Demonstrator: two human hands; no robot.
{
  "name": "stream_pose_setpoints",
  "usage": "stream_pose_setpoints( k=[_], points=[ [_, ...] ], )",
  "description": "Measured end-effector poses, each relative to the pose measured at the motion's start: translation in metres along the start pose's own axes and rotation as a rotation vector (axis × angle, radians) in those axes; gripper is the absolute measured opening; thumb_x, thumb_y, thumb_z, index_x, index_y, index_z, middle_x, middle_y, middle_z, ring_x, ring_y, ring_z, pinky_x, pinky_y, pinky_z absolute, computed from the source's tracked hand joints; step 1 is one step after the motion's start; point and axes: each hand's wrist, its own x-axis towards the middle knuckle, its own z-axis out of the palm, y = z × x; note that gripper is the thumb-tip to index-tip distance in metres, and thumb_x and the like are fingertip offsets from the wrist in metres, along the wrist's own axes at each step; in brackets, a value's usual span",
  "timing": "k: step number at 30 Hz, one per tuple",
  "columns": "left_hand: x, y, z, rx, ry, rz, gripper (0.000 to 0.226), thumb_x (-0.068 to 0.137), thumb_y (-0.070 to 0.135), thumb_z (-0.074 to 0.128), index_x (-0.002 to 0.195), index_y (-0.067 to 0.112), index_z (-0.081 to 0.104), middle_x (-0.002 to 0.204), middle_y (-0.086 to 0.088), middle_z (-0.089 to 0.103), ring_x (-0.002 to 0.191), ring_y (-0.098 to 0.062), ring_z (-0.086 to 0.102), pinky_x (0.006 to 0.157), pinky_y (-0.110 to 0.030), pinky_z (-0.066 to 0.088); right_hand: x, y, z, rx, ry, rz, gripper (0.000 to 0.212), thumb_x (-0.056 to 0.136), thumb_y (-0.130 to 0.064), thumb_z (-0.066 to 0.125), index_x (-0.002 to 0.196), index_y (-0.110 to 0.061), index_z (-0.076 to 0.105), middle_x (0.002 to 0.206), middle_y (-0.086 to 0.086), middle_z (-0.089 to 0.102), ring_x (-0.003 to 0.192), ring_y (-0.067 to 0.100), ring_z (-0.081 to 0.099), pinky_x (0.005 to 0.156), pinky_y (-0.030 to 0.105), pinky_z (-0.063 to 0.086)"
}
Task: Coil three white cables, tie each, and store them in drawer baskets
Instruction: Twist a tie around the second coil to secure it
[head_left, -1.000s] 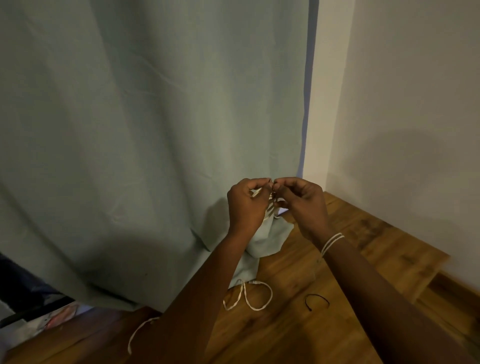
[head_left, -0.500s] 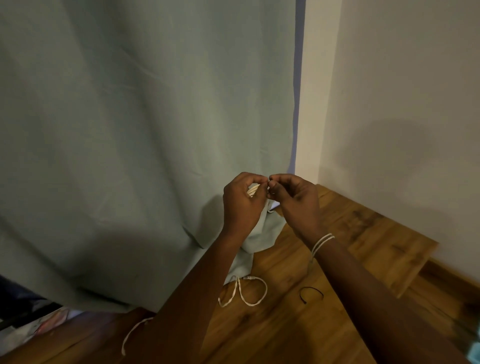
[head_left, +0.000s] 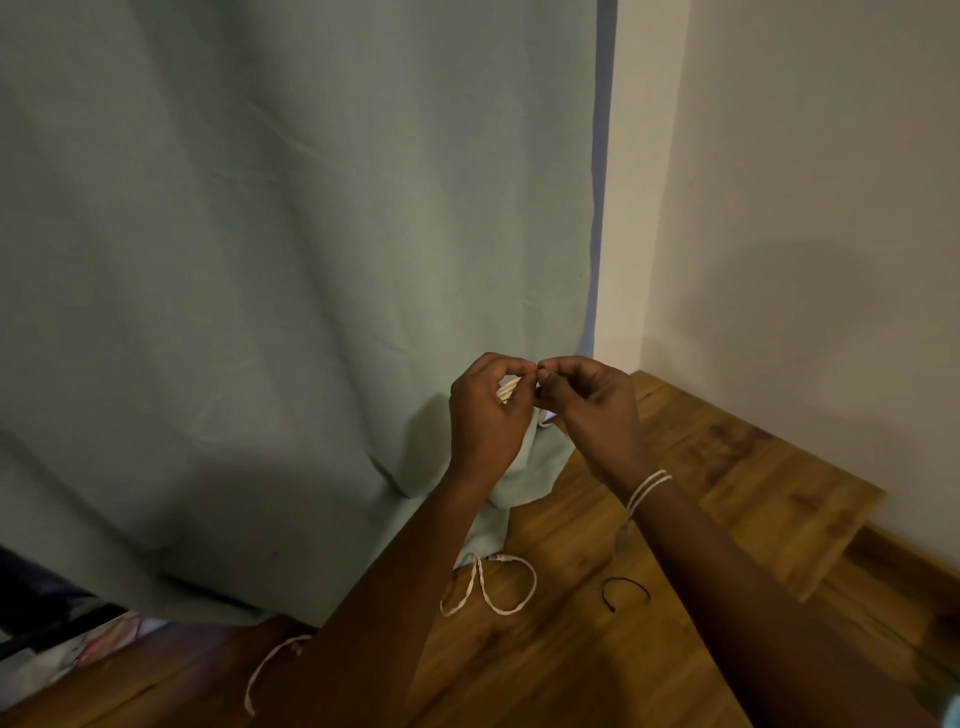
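Left hand (head_left: 485, 415) and right hand (head_left: 589, 410) are still pinching a coiled cable (head_left: 508, 388) together, barely shifted; tying is continuing, with another cable (head_left: 488, 587) waiting on the floor (head_left: 597, 665).

Left hand (head_left: 485, 415) and right hand (head_left: 592, 410) raised together, forearms converging. Fingers (head_left: 558, 371) curled, tips pinched and touching.

Dim, warm light falls from behind me, my soft shadow lies on the wall (head_left: 810, 291), and the edges bend and blur.
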Motion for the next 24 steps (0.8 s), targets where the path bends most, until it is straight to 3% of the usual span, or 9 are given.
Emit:
stream_pose_setpoints(
  k=[5,17,24],
  points=[
    [0.001,-0.002,-0.001,0.025,-0.006,0.022,0.012,0.088,0.017,0.070,0.094,0.007,0.073,0.092,-0.004,0.073,0.083,-0.016,0.068,0.076,-0.036,0.061,0.000,0.000,-0.001,0.014,-0.021,0.000,0.016,0.094,-0.006,0.064,0.105,0.000,0.073,0.094,0.012,0.076,0.085,0.022,0.075,0.077,0.034,0.062],
    [-0.003,-0.004,0.002,0.012,-0.004,0.023,0.012,0.088,0.016,0.070,0.095,0.007,0.073,0.094,-0.003,0.072,0.085,-0.016,0.068,0.076,-0.036,0.061,0.001,-0.004,-0.006,0.021,-0.041,0.048,0.016,0.093,-0.006,0.064,0.106,0.000,0.073,0.092,0.012,0.076,0.081,0.021,0.075,0.070,0.027,0.060],
    [-0.004,-0.005,0.003,-0.062,-0.033,0.008,0.010,0.085,0.012,0.074,0.094,0.006,0.075,0.090,-0.002,0.074,0.083,-0.013,0.069,0.074,-0.024,0.058,-0.001,-0.006,-0.013,0.082,-0.070,0.110,0.015,0.093,-0.002,0.064,0.103,0.003,0.074,0.091,0.018,0.075,0.078,0.024,0.075,0.070,0.027,0.060]
  ],
)
